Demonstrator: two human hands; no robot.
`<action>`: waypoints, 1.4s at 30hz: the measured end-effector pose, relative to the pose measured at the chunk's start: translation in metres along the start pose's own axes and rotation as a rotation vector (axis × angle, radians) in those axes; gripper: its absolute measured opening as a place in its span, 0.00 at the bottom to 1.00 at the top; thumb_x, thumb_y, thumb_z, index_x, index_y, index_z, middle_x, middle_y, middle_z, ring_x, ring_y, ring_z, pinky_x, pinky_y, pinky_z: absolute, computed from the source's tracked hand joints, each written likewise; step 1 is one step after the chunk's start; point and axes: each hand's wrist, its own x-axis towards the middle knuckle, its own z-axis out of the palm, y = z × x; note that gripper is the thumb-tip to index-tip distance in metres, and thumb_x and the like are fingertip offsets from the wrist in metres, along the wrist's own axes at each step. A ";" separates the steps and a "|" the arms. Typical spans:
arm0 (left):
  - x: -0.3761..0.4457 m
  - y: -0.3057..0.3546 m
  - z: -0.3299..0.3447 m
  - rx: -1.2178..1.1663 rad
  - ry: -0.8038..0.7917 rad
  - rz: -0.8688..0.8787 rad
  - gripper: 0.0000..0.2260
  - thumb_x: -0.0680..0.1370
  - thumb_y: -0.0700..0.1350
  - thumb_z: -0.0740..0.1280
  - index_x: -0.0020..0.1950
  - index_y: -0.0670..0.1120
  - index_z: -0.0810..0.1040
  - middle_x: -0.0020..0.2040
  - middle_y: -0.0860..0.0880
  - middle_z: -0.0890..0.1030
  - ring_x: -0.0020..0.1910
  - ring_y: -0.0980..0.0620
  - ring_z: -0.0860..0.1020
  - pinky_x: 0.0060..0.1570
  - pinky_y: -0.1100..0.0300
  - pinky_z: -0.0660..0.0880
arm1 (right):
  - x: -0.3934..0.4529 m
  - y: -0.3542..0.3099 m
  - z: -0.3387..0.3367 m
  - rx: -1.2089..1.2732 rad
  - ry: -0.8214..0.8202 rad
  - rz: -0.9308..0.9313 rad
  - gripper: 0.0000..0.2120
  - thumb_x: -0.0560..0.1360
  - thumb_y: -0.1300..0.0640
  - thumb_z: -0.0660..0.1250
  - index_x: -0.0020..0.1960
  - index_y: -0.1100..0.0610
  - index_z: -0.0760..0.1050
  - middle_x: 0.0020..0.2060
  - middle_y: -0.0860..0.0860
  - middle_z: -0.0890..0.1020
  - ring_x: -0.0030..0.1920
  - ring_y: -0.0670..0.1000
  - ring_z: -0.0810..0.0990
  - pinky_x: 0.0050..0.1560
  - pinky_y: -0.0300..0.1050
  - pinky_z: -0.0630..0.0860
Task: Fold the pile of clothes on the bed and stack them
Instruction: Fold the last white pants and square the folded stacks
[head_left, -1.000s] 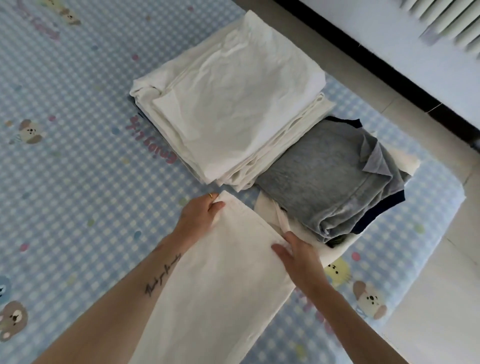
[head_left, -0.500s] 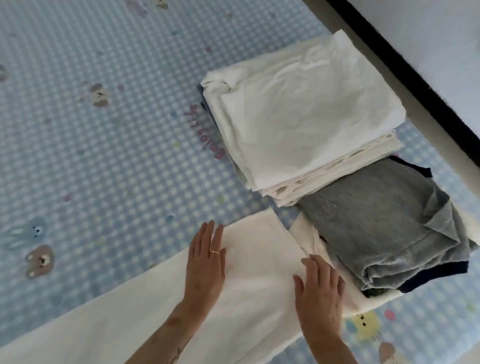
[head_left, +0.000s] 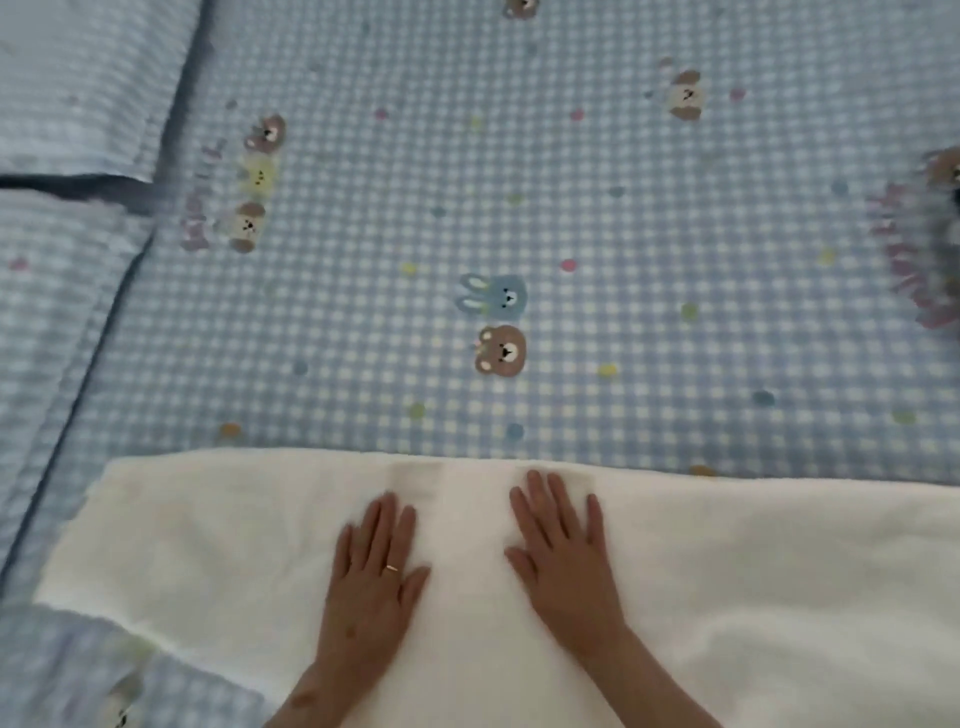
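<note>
We press our left hand (head_left: 371, 582), a ring (head_left: 391, 568) on one finger, and our right hand (head_left: 563, 558) flat, fingers straight, on a white garment (head_left: 727, 571) lying beneath both palms across the bed. Beyond our fingertips stretches the blue checked sheet (head_left: 597, 208); blurred pillows (head_left: 67, 93), perhaps, lie far left.

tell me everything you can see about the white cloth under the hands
The white cloth is a plain, off-white, soft-looking fabric with no print. It lies spread flat across the near part of the blue checked bed sheet, its far edge straight, its right side running out of view. The left hand and right hand rest flat on it, fingers straight, side by side. The picture is blurred, so weave and seams cannot be told.
</note>
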 end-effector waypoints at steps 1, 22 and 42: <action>-0.003 -0.027 -0.002 0.013 -0.005 -0.017 0.28 0.80 0.59 0.45 0.77 0.46 0.53 0.77 0.44 0.55 0.76 0.46 0.53 0.73 0.47 0.51 | -0.001 0.004 0.005 -0.009 0.005 0.011 0.28 0.78 0.43 0.53 0.75 0.52 0.62 0.76 0.52 0.58 0.76 0.54 0.56 0.71 0.63 0.54; -0.066 -0.275 -0.064 -1.620 0.353 -1.186 0.12 0.72 0.42 0.73 0.52 0.39 0.77 0.51 0.41 0.82 0.48 0.40 0.81 0.37 0.50 0.81 | 0.060 -0.229 0.051 -0.046 -0.084 -0.069 0.29 0.77 0.44 0.52 0.74 0.57 0.62 0.75 0.56 0.59 0.75 0.56 0.54 0.69 0.66 0.53; -0.088 -0.013 -0.146 -1.097 0.318 -0.128 0.25 0.70 0.42 0.71 0.58 0.70 0.73 0.57 0.60 0.76 0.57 0.64 0.75 0.54 0.70 0.73 | 0.009 -0.250 -0.139 1.343 -0.129 0.510 0.23 0.65 0.40 0.74 0.57 0.45 0.75 0.48 0.44 0.84 0.49 0.45 0.83 0.49 0.46 0.80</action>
